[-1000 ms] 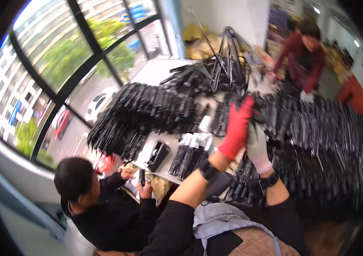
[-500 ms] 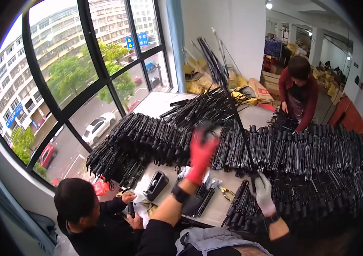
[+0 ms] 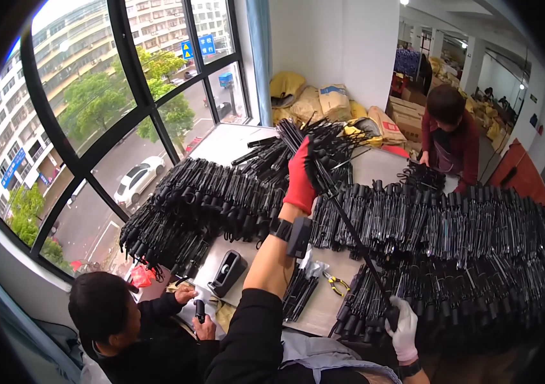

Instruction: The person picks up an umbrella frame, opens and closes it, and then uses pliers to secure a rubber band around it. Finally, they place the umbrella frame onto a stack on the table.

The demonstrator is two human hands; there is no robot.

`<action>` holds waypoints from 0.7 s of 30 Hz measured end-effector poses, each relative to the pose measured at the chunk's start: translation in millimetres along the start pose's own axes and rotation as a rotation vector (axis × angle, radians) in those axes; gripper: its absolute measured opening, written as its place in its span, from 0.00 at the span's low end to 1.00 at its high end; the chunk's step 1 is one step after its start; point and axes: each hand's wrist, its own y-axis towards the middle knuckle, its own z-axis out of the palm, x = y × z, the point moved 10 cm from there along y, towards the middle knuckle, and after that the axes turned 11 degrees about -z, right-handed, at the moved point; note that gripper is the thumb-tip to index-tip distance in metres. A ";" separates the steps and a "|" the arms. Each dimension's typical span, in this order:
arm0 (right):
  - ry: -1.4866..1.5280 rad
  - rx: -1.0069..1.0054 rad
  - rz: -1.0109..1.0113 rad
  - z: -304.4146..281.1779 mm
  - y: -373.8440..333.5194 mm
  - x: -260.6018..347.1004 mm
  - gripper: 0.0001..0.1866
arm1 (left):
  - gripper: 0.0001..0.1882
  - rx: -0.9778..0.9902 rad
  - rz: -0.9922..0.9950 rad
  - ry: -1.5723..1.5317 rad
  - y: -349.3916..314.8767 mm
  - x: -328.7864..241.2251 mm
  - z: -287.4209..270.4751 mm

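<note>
Outside the big window (image 3: pixel 80 166), a blue road sign (image 3: pixel 206 45) is showing white writing. A yellow triangle (image 3: pixel 187 50) with a dark mark is sitting at its left. Farther left, a long blue sign (image 3: pixel 13 168) is running along the front of a building (image 3: pixel 5 121), and its white marks are looking too small to read. By the wall (image 3: pixel 311 51), a pale sack (image 3: pixel 334 102) is carrying some print near its top, but the print is looking too blurry to read. On the right, a small dark sign (image 3: pixel 533 98) is hanging on a pillar (image 3: pixel 541 86), its marks looking too tiny to tell.
</note>
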 end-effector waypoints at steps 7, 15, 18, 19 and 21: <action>-0.244 0.056 -0.295 93.4 106.4 29.6 0.20 | 0.20 -0.218 -0.103 0.019 -64.7 95.7 24.3; 0.314 0.294 0.043 89.8 130.4 31.0 0.21 | 0.17 -0.138 -0.240 0.197 -123.9 91.8 7.5; -0.034 0.640 0.072 99.0 138.3 72.8 0.20 | 0.15 -0.182 -0.295 0.452 -136.0 100.8 -8.7; -0.219 0.685 -0.075 108.1 144.0 104.7 0.19 | 0.15 -0.209 -0.314 0.583 -140.8 102.7 -16.4; -0.580 0.715 -0.612 133.3 151.8 160.3 0.22 | 0.15 -0.234 -0.329 0.712 -145.0 105.9 -21.4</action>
